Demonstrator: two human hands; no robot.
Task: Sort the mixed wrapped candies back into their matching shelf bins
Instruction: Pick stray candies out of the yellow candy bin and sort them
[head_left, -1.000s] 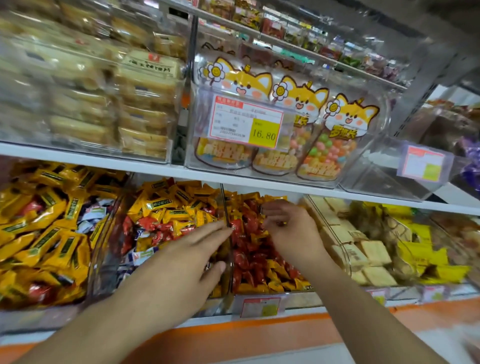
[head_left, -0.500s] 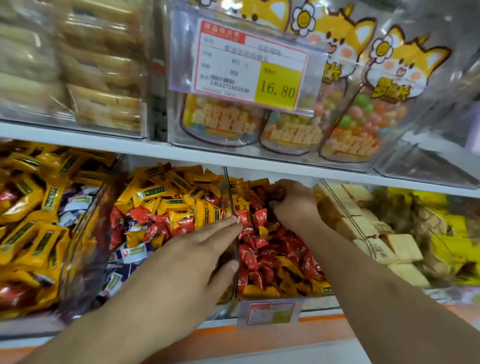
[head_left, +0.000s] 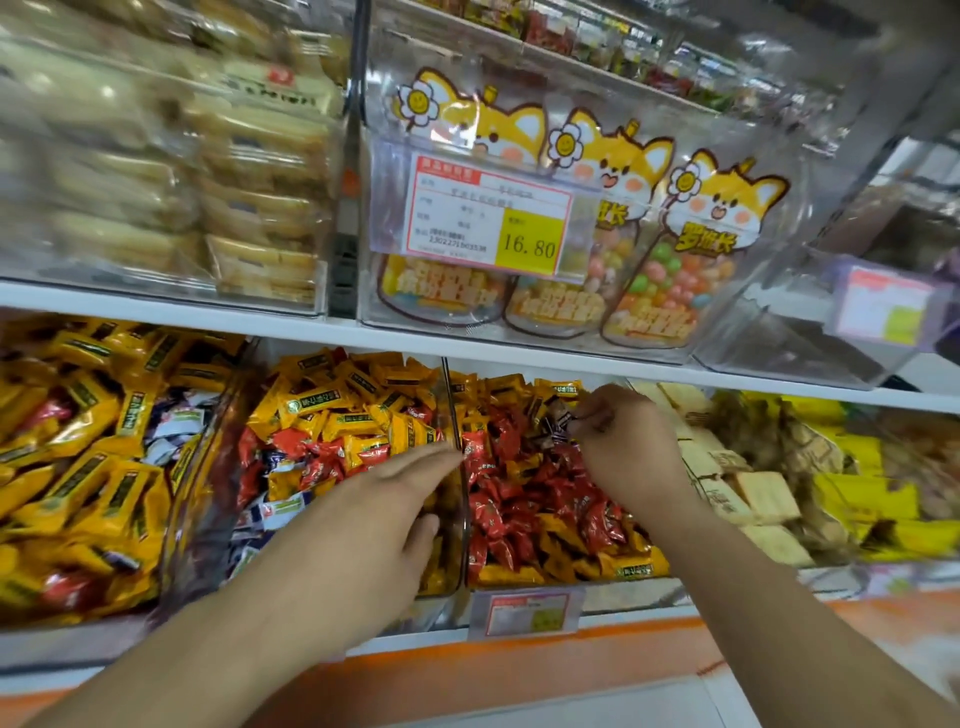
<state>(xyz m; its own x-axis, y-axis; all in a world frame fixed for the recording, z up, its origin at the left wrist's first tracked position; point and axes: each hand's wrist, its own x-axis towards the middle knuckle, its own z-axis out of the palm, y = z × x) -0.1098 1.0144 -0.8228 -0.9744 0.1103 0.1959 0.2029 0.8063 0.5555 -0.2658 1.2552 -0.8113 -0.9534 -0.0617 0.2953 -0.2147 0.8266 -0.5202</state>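
**Dark-wrapped candy lifted from the red bin**

We see a small dark-wrapped candy (head_left: 558, 422) pinched in the grip of the right hand (head_left: 631, 447), fingers curled round it, just above the heap of red wrapped candies (head_left: 524, 499) in the clear middle-right bin (head_left: 566, 584). Yellow wrapped pieces (head_left: 561, 564) lie mixed among the red ones, below the grip and along the bin's front. Whether the dark candy touches the heap beneath it, we cannot tell.

To the left of that grip, across the clear divider wall (head_left: 453, 410), our left hand (head_left: 363, 530) reaches in with its fingers straight and spread and its fingertips at the divider, holding nothing. Beneath and beyond it sits the neighbouring bin (head_left: 208, 467) of yellow, red and white-blue wrapped candies (head_left: 322, 431). Further left, another bin holds mostly yellow packets (head_left: 78, 467).

To the right of the pinching grip, pale square wrapped biscuits (head_left: 763, 499) are stacked, with yellow packs (head_left: 862, 499) beyond them.

Above both hands runs the white shelf edge (head_left: 519, 353). On it stands a clear box of fox-printed pouches of coloured sweets (head_left: 670, 280), fronted by a price tag (head_left: 488, 218) reading 16.80. Left of that are blurred wrapped cakes (head_left: 249, 208). A small price tag (head_left: 524, 613) hangs at the red bin's front, below the hands.
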